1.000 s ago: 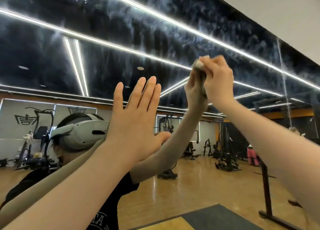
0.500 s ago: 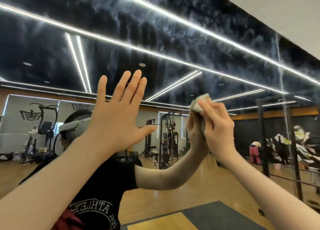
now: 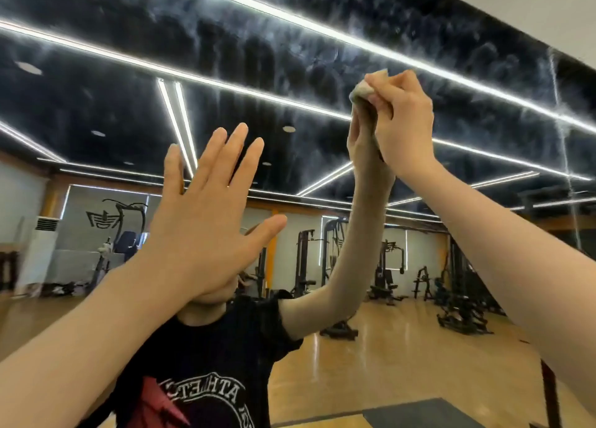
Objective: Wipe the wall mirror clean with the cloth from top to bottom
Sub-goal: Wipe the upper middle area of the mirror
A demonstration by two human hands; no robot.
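**Cloth high on a streaky mirror**

The wall mirror (image 3: 290,72) fills nearly the whole view, a big flat sheet of glass, and its upper part is clouded with pale, smeary streaks and blotchy patches that stand out against the dark reflected ceiling. Bright white light strips cut across that reflection in long straight lines. Lower down the glass looks clearer, showing a glossy wooden floor, black gym machines and a dark mat.

Up at the right, the right hand (image 3: 403,121) is bunched around the cloth (image 3: 362,90), fingers curled tight over it and pressing it against the glass. Only a small crumpled wad peeks out above the knuckles: soft, pale grey-green, rounded at the corner. It meets its own reflection right there, high on the mirror, among the smears.

The left hand (image 3: 206,221) is spread wide, fingers straight and apart, thumb out to the side, palm towards the glass and holding nothing; whether it touches the mirror I cannot tell.

In the reflection, a black T-shirt (image 3: 206,379) with white lettering and a red print shows below that hand.
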